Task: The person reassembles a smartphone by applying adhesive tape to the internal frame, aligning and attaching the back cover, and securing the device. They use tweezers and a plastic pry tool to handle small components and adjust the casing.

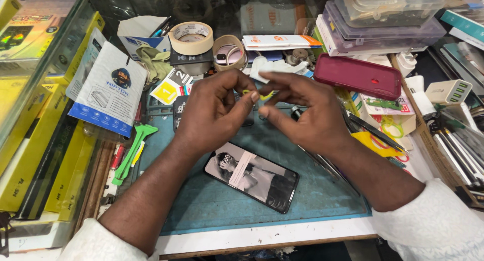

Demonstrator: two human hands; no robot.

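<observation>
Head cam: small thin yellow rubber band [262, 95] is pinched between both hands above the blue-green work mat [312, 190], its long axis roughly L-R. Left hand [214, 112] thumb + forefinger closed on its left end, right hand [302, 112] fingertips closed on the other. Black smartphone w/ lit screen [252, 176] lies below, apart.

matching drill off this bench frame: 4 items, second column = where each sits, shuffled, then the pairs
Items:
1. smartphone
2. tape roll
3. dark red phone case
4. small yellow strip

Places:
A. right of the hands, propped near the clear plastic boxes
B. between the fingertips of left hand and right hand
C. flat on the blue mat, below the hands
D. back of the bench, left of centre

Pairs: 1-C, 2-D, 3-A, 4-B
</observation>
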